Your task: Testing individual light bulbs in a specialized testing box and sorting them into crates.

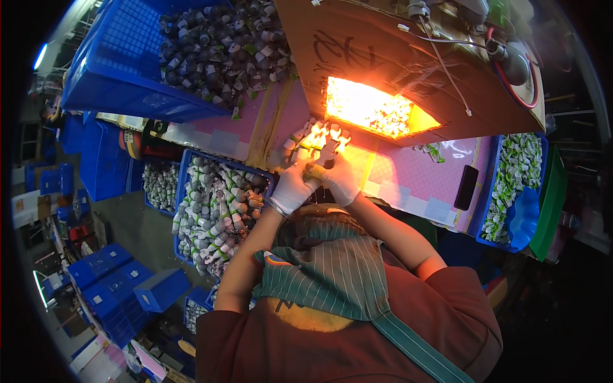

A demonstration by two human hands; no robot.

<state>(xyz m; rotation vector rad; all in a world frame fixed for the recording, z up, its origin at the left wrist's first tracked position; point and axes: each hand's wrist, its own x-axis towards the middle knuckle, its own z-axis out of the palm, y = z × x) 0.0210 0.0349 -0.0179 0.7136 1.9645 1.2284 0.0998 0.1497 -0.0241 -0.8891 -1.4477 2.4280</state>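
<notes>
In white gloves, my left hand (294, 189) and my right hand (340, 181) meet at the table's near edge, fingertips closed together. Whatever they pinch between them is small and mostly covered by the fingers. Just beyond the fingertips lies a small heap of pale pieces (305, 137), washed out by orange-white glare. Behind it stands a large cardboard box (377, 60) with a cut-out opening (367, 105). Very bright light pours from this opening over more small pieces inside. A bracelet circles my left wrist.
A blue crate (112, 70) of grey-and-white pieces is at the far left. Another blue crate (271, 185), full of similar pieces with green bits, stands beside my left forearm. To the right are a dark phone (467, 187) and a blue bin of green-and-white pieces (509, 182). Wires hang over the box.
</notes>
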